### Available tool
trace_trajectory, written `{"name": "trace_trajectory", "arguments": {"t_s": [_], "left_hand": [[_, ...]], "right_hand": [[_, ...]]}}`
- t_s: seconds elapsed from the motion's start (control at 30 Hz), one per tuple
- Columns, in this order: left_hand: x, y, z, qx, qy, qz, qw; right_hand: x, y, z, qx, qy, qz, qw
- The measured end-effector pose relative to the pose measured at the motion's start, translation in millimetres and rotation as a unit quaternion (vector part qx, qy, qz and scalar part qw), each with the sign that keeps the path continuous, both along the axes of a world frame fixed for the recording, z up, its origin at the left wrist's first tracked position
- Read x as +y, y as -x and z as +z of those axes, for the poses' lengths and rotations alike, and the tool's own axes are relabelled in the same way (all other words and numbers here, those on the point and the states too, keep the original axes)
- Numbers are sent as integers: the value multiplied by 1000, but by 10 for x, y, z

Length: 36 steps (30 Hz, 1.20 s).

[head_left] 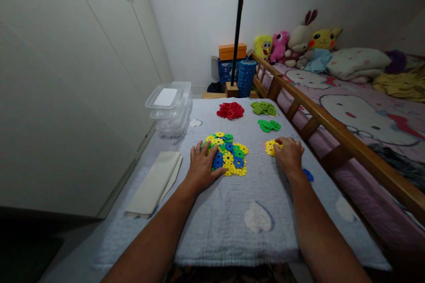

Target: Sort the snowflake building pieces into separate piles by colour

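My left hand (205,167) lies with fingers spread on the left side of a mixed pile of plastic snowflake discs (228,157) in yellow, blue and green. At the right, my right hand (289,155) has its thumb and fingers closed at a small group of yellow snowflake discs (270,147); the hand covers part of them. Blue discs (308,174) show partly from behind my right wrist. Farther back are a green group (269,125), a light green group (263,108) and a heap of red discs (230,110).
Lidded clear plastic boxes (169,108) are stacked at the table's back left. In front of them lies a folded beige cloth (154,184). A wooden bed rail (318,126) runs along the right side. Behind the table stand a black pole (237,31) and a blue foam roller (247,78).
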State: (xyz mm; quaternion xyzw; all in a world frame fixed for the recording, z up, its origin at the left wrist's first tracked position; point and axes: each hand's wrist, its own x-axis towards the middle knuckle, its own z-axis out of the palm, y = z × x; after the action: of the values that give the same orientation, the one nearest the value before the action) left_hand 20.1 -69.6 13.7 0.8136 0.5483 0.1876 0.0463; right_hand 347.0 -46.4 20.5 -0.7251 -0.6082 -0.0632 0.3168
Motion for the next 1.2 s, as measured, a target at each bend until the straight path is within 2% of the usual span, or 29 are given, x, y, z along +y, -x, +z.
{"name": "trace_trajectory", "arguments": {"t_s": [0.17, 0.23, 0.3, 0.43, 0.57, 0.97, 1.07, 1.2], "left_hand": [[46, 84, -23, -12, -11, 12, 1000], [61, 113, -32, -16, -11, 21, 1000], [74, 136, -47, -23, -11, 29, 999], [101, 162, -88, -46, -6, 61, 997], [125, 172, -114, -63, 18, 86, 994], [163, 194, -146, -51, 41, 55, 996], [171, 206, -169, -52, 36, 50, 997], [171, 206, -169, -49, 38, 52, 997]], "right_hand": [[-8, 418, -52, -15, 11, 186, 982], [-14, 605, -119, -25, 31, 227, 973], [-15, 732, -194, -33, 52, 237, 970], [-9, 789, -273, -41, 87, 242, 966], [-12, 746, -240, -50, 78, 229, 969], [-11, 637, -171, 31, 24, 209, 977], [2, 531, -109, 52, 0, 173, 984], [10, 294, -26, 65, -18, 82, 994]]}}
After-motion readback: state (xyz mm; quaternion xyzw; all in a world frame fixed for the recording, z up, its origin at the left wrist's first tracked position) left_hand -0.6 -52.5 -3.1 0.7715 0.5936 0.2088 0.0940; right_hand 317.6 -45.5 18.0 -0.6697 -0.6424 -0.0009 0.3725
